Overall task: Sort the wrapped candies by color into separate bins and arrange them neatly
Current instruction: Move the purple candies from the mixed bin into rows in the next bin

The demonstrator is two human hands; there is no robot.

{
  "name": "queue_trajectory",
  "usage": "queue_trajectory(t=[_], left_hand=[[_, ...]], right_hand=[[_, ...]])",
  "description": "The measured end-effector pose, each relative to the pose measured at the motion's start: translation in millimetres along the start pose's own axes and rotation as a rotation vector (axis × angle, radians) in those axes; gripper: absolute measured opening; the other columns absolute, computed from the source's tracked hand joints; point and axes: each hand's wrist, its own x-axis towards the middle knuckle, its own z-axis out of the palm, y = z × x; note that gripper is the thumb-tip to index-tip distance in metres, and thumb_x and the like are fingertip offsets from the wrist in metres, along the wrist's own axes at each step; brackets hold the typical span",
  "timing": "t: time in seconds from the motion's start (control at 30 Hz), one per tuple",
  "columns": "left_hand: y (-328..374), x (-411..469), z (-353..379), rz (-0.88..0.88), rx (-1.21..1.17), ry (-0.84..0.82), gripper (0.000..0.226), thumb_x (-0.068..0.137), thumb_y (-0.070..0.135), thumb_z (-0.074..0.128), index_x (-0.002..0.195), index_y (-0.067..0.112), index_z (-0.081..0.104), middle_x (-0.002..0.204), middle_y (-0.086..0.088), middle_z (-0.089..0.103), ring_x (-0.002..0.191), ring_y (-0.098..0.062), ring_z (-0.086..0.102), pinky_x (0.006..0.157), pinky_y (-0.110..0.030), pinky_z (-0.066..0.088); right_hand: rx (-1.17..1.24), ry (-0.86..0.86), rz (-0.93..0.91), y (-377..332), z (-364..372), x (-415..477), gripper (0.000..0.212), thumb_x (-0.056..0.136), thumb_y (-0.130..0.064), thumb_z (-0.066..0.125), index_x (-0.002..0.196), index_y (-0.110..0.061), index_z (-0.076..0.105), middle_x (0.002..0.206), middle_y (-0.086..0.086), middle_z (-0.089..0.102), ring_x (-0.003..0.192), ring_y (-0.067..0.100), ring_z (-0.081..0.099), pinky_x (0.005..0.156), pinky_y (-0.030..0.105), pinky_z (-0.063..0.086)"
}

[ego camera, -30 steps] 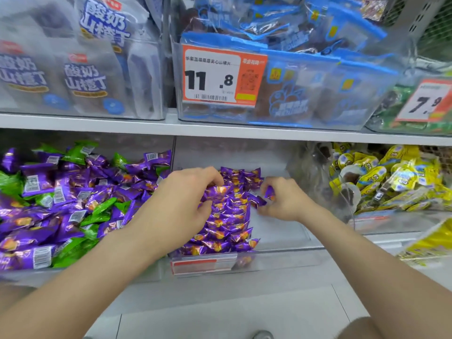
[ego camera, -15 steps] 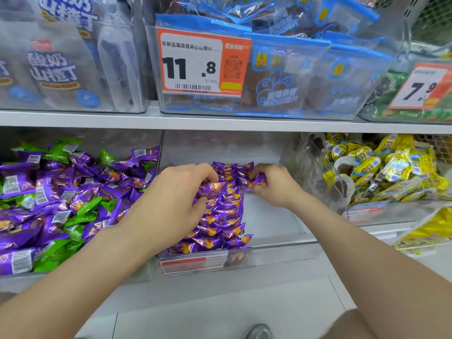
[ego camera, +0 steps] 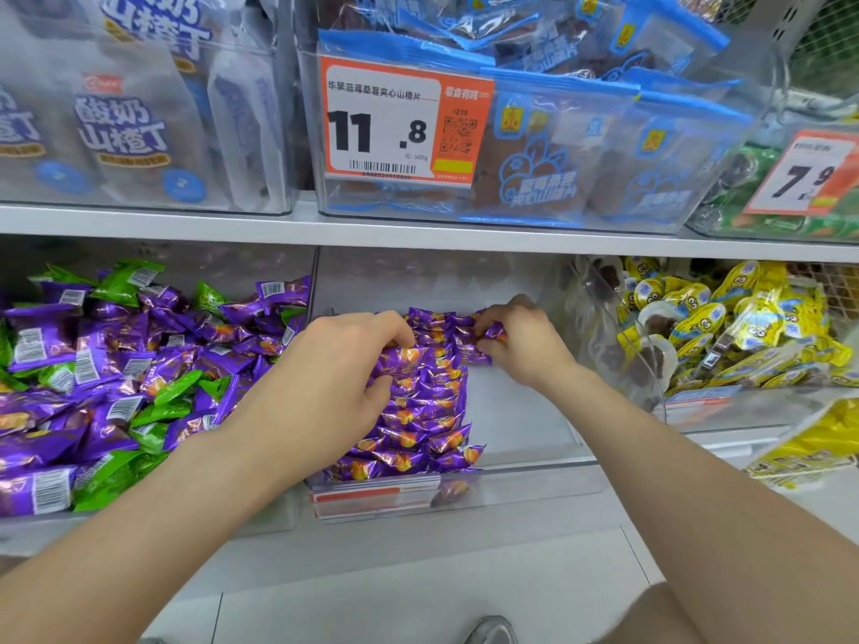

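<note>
- Left hand (ego camera: pixel 334 378): purple candies (ego camera: pixel 418 411), rowed in the middle bin (ego camera: pixel 525 425), are gripped between thumb and curled fingers.
- Right hand (ego camera: pixel 523 350): a single candy (ego camera: pixel 489 334) is pinched at the rows' far end.

We find free room in the middle bin (ego camera: pixel 534 411) only on its right half, a bare strip between the row of purple candies (ego camera: pixel 418 411) and the bin's right wall; our right hand (ego camera: pixel 520 350), pinching one purple candy (ego camera: pixel 490 334), fills its back end, and our left hand (ego camera: pixel 334 388) grips the row's left side. The white shelf board (ego camera: pixel 418 230) caps the opening overhead, leaving us the front as the way in. The left bin (ego camera: pixel 46 527) is heaped with purple and green candies (ego camera: pixel 116 388), and the clear wall of the yellow-candy bin (ego camera: pixel 604 327) stands just beside on the right.
</note>
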Motion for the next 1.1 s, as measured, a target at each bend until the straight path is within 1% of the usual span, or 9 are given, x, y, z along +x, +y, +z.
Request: queue_trajectory(t=[0.1,0.2,0.27,0.33,0.47,0.6,0.7,0.83,1.1], left_hand=[[-1,-1,-1,0.010,0.003,-0.004,0.038,0.091,0.015,0.070,0.125,0.031,0.062,0.115,0.013,0.069,0.107,-0.013,0.064,0.094,-0.036,0.052],[-2,-2,-1,0.028,0.013,0.000,0.037,0.092,0.017,0.069,0.124,0.034,0.062,0.103,0.016,0.060,0.098,-0.013,0.062,0.089,-0.033,0.050],[-1,-1,-2,0.032,0.010,-0.001,0.036,0.093,0.018,0.069,0.124,0.034,0.062,0.103,0.015,0.059,0.097,-0.013,0.061,0.088,-0.035,0.051],[-1,-1,-2,0.034,0.007,-0.003,0.037,0.093,0.018,0.069,0.125,0.035,0.062,0.106,0.013,0.061,0.099,-0.015,0.062,0.089,-0.037,0.052],[1,-3,2,0.040,0.016,-0.001,0.037,0.092,0.017,0.070,0.125,0.034,0.063,0.103,0.018,0.056,0.096,-0.011,0.058,0.081,-0.029,0.044],[2,-5,4,0.047,-0.001,-0.014,0.037,0.091,0.015,0.070,0.123,0.033,0.064,0.108,0.016,0.060,0.099,-0.012,0.060,0.085,-0.031,0.050],[2,-5,5,0.038,0.006,-0.031,0.037,0.092,0.017,0.069,0.124,0.035,0.064,0.113,0.013,0.062,0.104,-0.013,0.061,0.090,-0.035,0.052],[2,-4,5,0.032,0.017,-0.024,0.037,0.091,0.019,0.071,0.123,0.036,0.064,0.112,0.014,0.062,0.102,-0.014,0.062,0.088,-0.037,0.053],[1,-4,4,0.042,0.016,-0.020,0.038,0.093,0.021,0.071,0.126,0.037,0.064,0.111,0.015,0.061,0.102,-0.012,0.061,0.087,-0.034,0.052]], right_hand=[[0.091,-0.004,0.028,-1,-10,-3,0.046,0.084,-0.024,0.071,0.129,-0.026,0.066,0.110,0.003,0.050,0.102,0.022,0.058,0.083,0.021,0.038],[0.176,-0.074,0.055,-5,-17,-10,0.052,0.096,-0.020,0.055,0.147,-0.025,0.049,0.123,0.009,0.056,0.107,0.025,0.058,0.090,0.028,0.045],[0.171,-0.085,0.031,-3,-19,-18,0.062,0.095,-0.012,0.057,0.153,-0.018,0.039,0.104,0.008,0.067,0.100,0.026,0.063,0.084,0.032,0.048],[0.155,-0.065,0.021,0,-23,-23,0.058,0.091,-0.010,0.066,0.146,-0.014,0.048,0.094,0.003,0.071,0.094,0.022,0.066,0.084,0.033,0.051],[0.124,-0.078,-0.064,3,-26,-26,0.030,0.088,-0.006,0.073,0.116,-0.017,0.077,0.105,-0.005,0.077,0.096,0.012,0.070,0.093,0.029,0.056],[0.030,-0.114,-0.073,3,-14,-24,0.037,0.087,-0.013,0.080,0.122,-0.021,0.073,0.107,0.000,0.074,0.098,0.017,0.067,0.087,0.030,0.054],[-0.016,-0.065,-0.078,0,-8,-16,0.030,0.085,-0.011,0.082,0.114,-0.016,0.075,0.106,0.005,0.073,0.100,0.022,0.068,0.083,0.026,0.050],[-0.058,-0.034,-0.148,-7,0,-12,0.029,0.084,-0.022,0.083,0.112,-0.024,0.077,0.107,0.005,0.066,0.094,0.024,0.063,0.079,0.029,0.048],[-0.067,-0.039,-0.147,-4,4,-13,0.035,0.087,-0.025,0.081,0.121,-0.024,0.075,0.112,0.008,0.065,0.098,0.026,0.063,0.082,0.030,0.049]])
